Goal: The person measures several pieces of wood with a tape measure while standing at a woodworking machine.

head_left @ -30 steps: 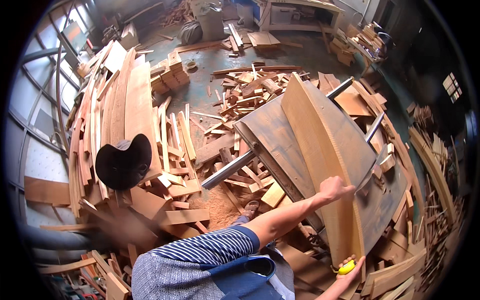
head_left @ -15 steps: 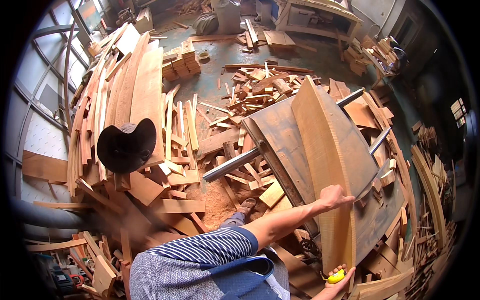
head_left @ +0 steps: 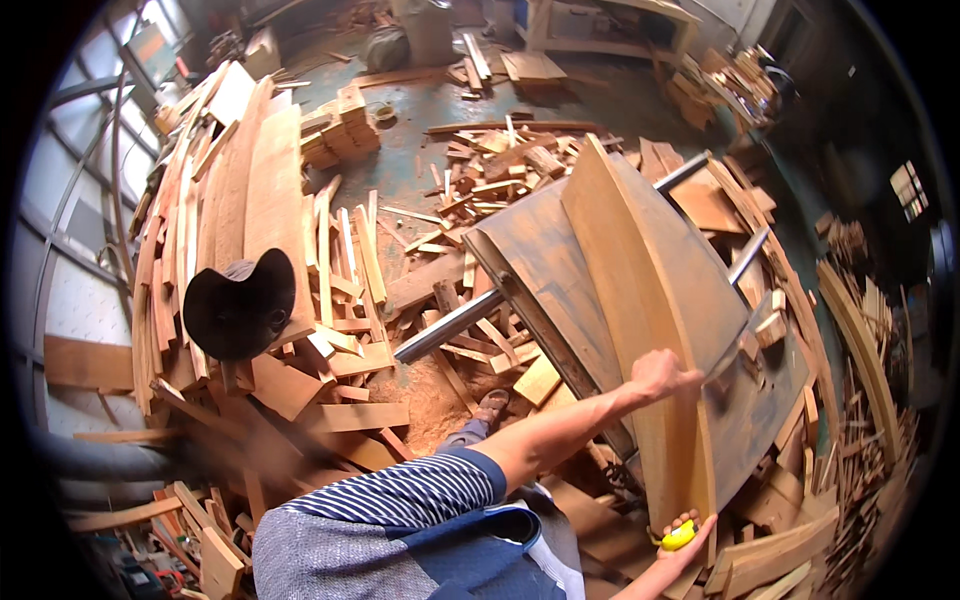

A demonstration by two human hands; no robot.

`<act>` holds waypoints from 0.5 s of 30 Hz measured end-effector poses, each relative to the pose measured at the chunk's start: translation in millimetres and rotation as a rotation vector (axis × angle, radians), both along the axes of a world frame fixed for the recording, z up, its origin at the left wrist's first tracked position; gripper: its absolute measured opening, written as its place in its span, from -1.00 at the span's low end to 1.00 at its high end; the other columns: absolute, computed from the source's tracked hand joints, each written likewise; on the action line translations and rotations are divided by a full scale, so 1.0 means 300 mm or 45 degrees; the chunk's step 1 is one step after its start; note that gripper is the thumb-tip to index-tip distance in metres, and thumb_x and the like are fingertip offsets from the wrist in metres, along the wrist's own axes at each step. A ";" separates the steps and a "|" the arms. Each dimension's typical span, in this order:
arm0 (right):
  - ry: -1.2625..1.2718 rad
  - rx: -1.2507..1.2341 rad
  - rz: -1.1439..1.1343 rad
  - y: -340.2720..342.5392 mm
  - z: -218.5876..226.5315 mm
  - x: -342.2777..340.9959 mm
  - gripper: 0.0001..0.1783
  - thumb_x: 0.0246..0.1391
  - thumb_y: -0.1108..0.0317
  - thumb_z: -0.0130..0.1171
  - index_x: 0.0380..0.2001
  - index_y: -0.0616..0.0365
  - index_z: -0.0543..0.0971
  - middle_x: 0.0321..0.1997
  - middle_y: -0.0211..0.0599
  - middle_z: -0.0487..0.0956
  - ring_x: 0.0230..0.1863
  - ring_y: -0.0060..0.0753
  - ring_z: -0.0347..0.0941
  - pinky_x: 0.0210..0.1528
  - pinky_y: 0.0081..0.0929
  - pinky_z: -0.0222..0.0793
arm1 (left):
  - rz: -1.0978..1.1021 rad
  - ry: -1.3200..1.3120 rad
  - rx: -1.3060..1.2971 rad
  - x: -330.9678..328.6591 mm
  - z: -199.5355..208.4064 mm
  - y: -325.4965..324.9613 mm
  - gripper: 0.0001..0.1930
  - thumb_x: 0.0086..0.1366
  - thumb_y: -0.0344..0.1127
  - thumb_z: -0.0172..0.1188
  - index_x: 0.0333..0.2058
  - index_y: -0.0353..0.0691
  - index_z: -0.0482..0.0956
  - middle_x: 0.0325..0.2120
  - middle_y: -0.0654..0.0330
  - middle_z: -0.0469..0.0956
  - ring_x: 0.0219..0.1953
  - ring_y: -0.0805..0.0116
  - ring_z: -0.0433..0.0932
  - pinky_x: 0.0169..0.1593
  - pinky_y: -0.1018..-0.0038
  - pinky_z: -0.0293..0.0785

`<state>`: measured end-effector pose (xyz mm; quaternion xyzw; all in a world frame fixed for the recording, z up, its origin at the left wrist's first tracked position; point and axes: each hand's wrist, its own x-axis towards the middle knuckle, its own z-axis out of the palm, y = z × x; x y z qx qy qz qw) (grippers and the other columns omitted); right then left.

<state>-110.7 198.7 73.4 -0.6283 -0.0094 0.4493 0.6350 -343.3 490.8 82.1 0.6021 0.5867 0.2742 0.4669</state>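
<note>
A long, wide wooden board (head_left: 625, 290) lies lengthwise over a dusty metal worktable (head_left: 540, 270), one long edge raised. My left hand (head_left: 660, 376) is closed at that edge, around the middle of the board, its fingers curled and partly hidden. Close to the board's near end, my right hand (head_left: 690, 532) holds a yellow tape measure (head_left: 679, 537) with the fingers wrapped round it. Whether the tape's blade is drawn out along the edge, I cannot tell.
Metal rails (head_left: 450, 325) stick out from the table. Beyond it lies a heap of wood offcuts (head_left: 500, 175). Long planks (head_left: 270, 180) are stacked at the left, with a dark hat (head_left: 240, 308) in front of them. More curved boards (head_left: 860, 350) lean at the right.
The whole view has shifted slightly, so most of the scene sits a little further left. Both hands keep their places on the board, and the tape measure stays in my right hand.
</note>
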 end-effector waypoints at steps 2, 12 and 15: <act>0.016 0.020 0.027 0.007 0.008 -0.002 -0.44 0.21 -0.32 0.12 -0.38 -0.01 0.57 -0.56 -0.46 0.57 -0.62 -0.55 0.49 -0.70 -0.52 0.43 | -0.053 0.013 -0.010 -0.013 0.011 0.008 -0.31 0.03 0.41 0.32 -0.54 -0.27 0.73 -0.57 -0.07 0.65 -0.43 -0.01 0.69 -0.31 0.16 0.59; 0.007 0.004 0.040 -0.003 0.027 -0.016 -0.44 0.24 -0.29 0.10 -0.33 0.03 0.59 -0.52 -0.46 0.59 -0.60 -0.56 0.52 -0.66 -0.57 0.44 | -0.028 -0.085 0.017 -0.016 -0.002 -0.005 -0.32 0.01 0.37 0.36 -0.60 -0.31 0.69 -0.62 -0.06 0.62 -0.46 0.00 0.67 -0.32 0.17 0.55; 0.001 0.000 0.051 0.002 0.028 -0.025 -0.43 0.23 -0.31 0.10 -0.33 0.03 0.60 -0.51 -0.45 0.60 -0.59 -0.55 0.53 -0.65 -0.58 0.44 | 0.020 -0.090 0.002 -0.016 -0.021 -0.010 -0.30 -0.01 0.37 0.37 -0.65 -0.32 0.65 -0.63 -0.06 0.61 -0.45 0.00 0.67 -0.32 0.16 0.55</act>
